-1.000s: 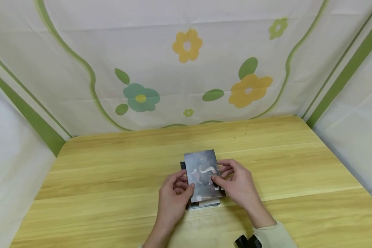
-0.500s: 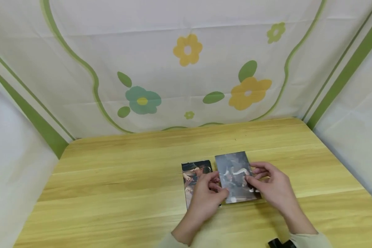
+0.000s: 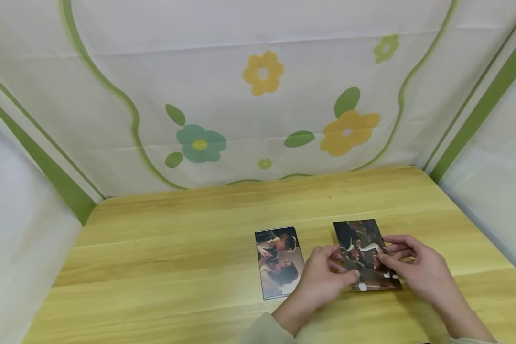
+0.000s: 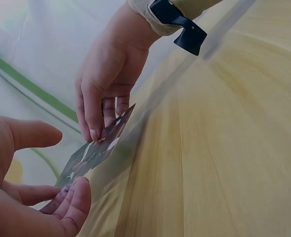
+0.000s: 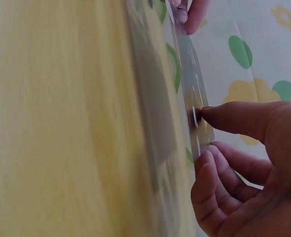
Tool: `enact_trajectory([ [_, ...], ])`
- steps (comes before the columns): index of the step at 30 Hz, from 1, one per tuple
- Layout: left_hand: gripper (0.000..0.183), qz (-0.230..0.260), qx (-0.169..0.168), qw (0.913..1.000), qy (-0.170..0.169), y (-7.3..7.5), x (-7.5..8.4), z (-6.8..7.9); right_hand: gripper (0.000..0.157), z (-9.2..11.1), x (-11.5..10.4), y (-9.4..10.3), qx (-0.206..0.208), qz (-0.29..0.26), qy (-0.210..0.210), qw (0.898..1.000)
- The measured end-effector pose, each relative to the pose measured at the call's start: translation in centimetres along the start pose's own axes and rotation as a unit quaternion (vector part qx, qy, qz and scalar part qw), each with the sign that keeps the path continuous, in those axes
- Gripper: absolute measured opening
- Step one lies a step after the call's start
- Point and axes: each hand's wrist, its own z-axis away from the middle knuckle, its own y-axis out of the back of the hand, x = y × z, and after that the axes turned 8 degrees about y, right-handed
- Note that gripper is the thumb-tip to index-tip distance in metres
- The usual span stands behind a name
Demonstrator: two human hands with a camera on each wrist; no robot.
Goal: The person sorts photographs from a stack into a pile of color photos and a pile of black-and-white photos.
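Note:
My right hand (image 3: 423, 267) pinches a glossy photo card (image 3: 365, 253) by its right edge, thumb on the printed face and fingers beneath. The card hangs tilted above the table, its shadow below it in the right wrist view. At the opposite edge is my left hand (image 3: 327, 279). Its fingers (image 4: 76, 202) lie loosely curled by the card, while its thumb (image 4: 36, 134) stands raised off the surface in the left wrist view. Whether those fingers touch the card is hard to tell. Left of both hands, a stack of photo cards (image 3: 279, 263) lies flat, a picture of two people on top.
The wooden table (image 3: 163, 272) spreads around the stack and hands. Behind it hangs a white cloth (image 3: 223, 95) printed with flowers, with more white cloth at both sides. A black device (image 4: 177, 24) is strapped to my right wrist.
Both hands have carried the photo card from over the stack to the right, uncovering the stack's top picture. The card's glare has faded, so its dark print now shows.

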Motion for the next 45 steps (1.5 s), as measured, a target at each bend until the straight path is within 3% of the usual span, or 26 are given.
enact_trajectory([
  [9,0.067,0.013,-0.025,0.9992,0.028,-0.8,0.3,-0.1,0.058,0.2,1.4,0.8,-0.007,0.009,-0.005,1.000],
  [14,0.068,0.011,-0.012,0.9992,0.037,-1.0,0.1,-0.1,0.057,0.2,1.7,0.3,-0.011,0.012,-0.008,1.000],
  [22,0.070,-0.030,0.002,0.9983,0.050,-1.6,-0.3,-0.3,0.058,-0.1,2.1,-0.1,-0.024,0.003,-0.019,1.000],
  [28,0.068,-0.060,0.008,0.9968,0.053,-1.8,-0.7,-0.2,0.058,-0.1,2.4,0.0,-0.033,-0.010,-0.031,0.999],
  [45,0.066,-0.075,0.031,0.9963,0.029,-2.1,-1.7,-0.2,0.054,0.1,2.6,-0.2,-0.035,0.003,-0.018,0.999],
])
